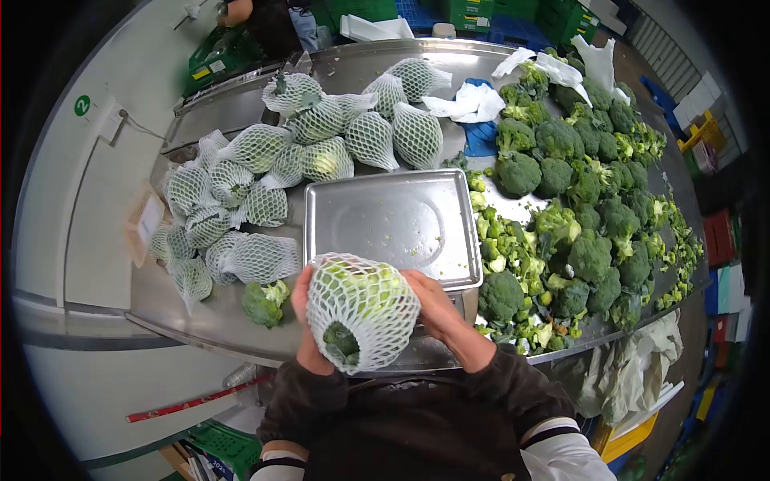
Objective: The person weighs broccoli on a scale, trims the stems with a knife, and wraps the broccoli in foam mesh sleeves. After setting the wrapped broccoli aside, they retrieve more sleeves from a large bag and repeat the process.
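The left hand and right hand curl part-open fingers around a netted broccoli by the near edge of the metal tray, with lots of wrapped heads on the left but lots of bare broccoli on the right.

A round green sign marks the left wall — and past the tabletop, another person is beside a green crate.

Open space above metal tray
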Demonstrator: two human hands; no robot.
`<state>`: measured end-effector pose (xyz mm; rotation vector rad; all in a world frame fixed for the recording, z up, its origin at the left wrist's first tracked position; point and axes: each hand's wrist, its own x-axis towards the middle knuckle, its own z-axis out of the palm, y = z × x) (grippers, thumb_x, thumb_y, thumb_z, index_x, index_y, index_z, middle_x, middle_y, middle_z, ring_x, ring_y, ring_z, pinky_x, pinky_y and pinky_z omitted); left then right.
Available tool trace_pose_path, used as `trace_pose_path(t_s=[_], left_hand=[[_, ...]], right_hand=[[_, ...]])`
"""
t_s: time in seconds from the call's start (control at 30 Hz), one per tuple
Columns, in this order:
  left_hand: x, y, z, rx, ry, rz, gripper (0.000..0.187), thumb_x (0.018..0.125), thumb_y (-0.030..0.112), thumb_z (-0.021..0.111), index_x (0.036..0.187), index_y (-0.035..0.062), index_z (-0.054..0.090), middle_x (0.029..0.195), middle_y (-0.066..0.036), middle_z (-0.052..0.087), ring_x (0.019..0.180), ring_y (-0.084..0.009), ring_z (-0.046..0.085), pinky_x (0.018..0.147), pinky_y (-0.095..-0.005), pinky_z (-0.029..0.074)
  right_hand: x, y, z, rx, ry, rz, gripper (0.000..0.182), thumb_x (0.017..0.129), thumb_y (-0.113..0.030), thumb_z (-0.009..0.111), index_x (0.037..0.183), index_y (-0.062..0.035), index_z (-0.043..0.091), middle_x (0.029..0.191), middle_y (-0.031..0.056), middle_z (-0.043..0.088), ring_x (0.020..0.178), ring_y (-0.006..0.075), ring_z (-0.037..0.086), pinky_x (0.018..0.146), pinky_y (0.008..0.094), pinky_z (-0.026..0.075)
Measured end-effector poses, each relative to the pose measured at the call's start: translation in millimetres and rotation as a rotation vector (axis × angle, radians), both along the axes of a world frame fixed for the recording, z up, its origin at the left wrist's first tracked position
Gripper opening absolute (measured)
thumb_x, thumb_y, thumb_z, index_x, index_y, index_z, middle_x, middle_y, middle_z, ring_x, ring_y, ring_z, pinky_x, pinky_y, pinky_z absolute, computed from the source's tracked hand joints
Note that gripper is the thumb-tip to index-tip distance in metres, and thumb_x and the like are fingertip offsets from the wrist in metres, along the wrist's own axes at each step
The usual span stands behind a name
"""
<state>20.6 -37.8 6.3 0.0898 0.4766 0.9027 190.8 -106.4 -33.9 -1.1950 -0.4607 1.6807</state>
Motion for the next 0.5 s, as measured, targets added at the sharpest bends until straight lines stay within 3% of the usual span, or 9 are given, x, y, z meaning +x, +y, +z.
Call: trace_pose_path(t_s=[0.1, 0.13, 0.17, 0.23, 0.3, 0.37, 0.4, 0.43, 0.5], left_hand=[[-12, 9, 20, 0.230, -0.053, 0.047, 0.050, 0.088, 0.037, 0.038, 0.110, -0.0043, 0.054, 0.106, -0.021, 0.060, 0.097, -0.0338, 0.059, 0.089, -0.0408, 0.047], [-11, 10, 32, 0.237, -0.069, 0.010, 0.051, 0.086, 0.037, 0.041, 0.112, -0.0049, 0.053, 0.108, -0.022, 0.059, 0.099, -0.0350, 0.058, 0.090, -0.0428, 0.045], [-12, 16, 27, 0.244, -0.071, 0.017, 0.051, 0.086, 0.037, 0.041, 0.112, -0.0049, 0.053, 0.108, -0.022, 0.059, 0.099, -0.0350, 0.058, 0.090, -0.0428, 0.045], [-18, 30, 7, 0.356, 0.400, 0.086, 0.046, 0.084, 0.033, 0.046, 0.111, -0.0037, 0.054, 0.106, -0.021, 0.060, 0.098, -0.0353, 0.058, 0.089, -0.0464, 0.045], [-35, 36, 0, 0.348, 0.549, 0.100, 0.051, 0.081, 0.028, 0.053, 0.122, -0.0013, 0.047, 0.121, -0.022, 0.051, 0.110, -0.0344, 0.051, 0.094, -0.0459, 0.040], [-39, 50, 2, 0.655, 0.734, 0.196, 0.069, 0.080, 0.024, 0.058, 0.137, 0.0016, 0.026, 0.139, -0.020, 0.031, 0.125, -0.0326, 0.036, 0.101, -0.0419, 0.033], [-36, 53, 20, 0.557, 0.713, 0.151, 0.088, 0.077, 0.022, 0.063, 0.143, 0.0053, 0.006, 0.147, -0.016, 0.012, 0.132, -0.0303, 0.023, 0.105, -0.0395, 0.026], [-33, 55, 19, 0.565, 0.718, 0.159, 0.088, 0.077, 0.022, 0.063, 0.143, 0.0053, 0.006, 0.147, -0.016, 0.012, 0.132, -0.0303, 0.023, 0.105, -0.0395, 0.026], [-31, 59, 15, 1.125, 0.846, 0.135, 0.093, 0.074, 0.015, 0.065, 0.143, 0.0067, 0.004, 0.146, -0.016, 0.012, 0.132, -0.0302, 0.022, 0.106, -0.0404, 0.024]], right_hand=[[-2, -5, 3, 0.091, 0.088, -0.022, 0.062, 0.093, -0.050, 0.039, 0.134, -0.0045, 0.035, 0.135, 0.0123, 0.040, 0.120, 0.0202, 0.042, 0.099, 0.0398, 0.035], [-8, -4, -4, 0.169, 0.370, 0.074, 0.072, 0.091, -0.059, 0.033, 0.142, -0.0092, 0.021, 0.146, 0.0086, 0.024, 0.130, 0.0226, 0.030, 0.103, 0.0465, 0.029], [-14, -2, 24, 0.124, 0.672, 0.077, 0.076, 0.089, -0.060, 0.037, 0.143, -0.0091, 0.020, 0.146, 0.0080, 0.027, 0.130, 0.0240, 0.032, 0.105, 0.0450, 0.029], [-25, 3, 32, 0.002, 0.777, 0.014, 0.075, 0.089, -0.059, 0.039, 0.141, -0.0077, 0.024, 0.140, 0.0096, 0.036, 0.126, 0.0250, 0.039, 0.104, 0.0423, 0.033], [-24, 22, 33, -0.027, 0.694, -0.012, 0.076, 0.086, -0.059, 0.045, 0.138, -0.0057, 0.029, 0.134, 0.0115, 0.043, 0.121, 0.0255, 0.044, 0.102, 0.0395, 0.037], [-17, 44, 34, 0.184, 0.488, -0.078, 0.081, 0.083, -0.063, 0.046, 0.137, -0.0066, 0.030, 0.133, 0.0140, 0.045, 0.115, 0.0290, 0.051, 0.097, 0.0415, 0.043], [-15, 58, 40, 0.231, 0.346, -0.062, 0.087, 0.079, -0.063, 0.052, 0.139, -0.0053, 0.027, 0.135, 0.0148, 0.041, 0.121, 0.0278, 0.044, 0.101, 0.0396, 0.037], [-21, 73, 48, 0.239, 0.350, -0.054, 0.087, 0.079, -0.063, 0.052, 0.139, -0.0053, 0.027, 0.135, 0.0148, 0.041, 0.121, 0.0278, 0.044, 0.101, 0.0396, 0.037], [-37, 104, 60, 0.557, -0.041, -0.171, 0.079, 0.080, -0.036, 0.060, 0.140, -0.0026, 0.022, 0.138, 0.0165, 0.035, 0.127, 0.0279, 0.036, 0.103, 0.0364, 0.031]])
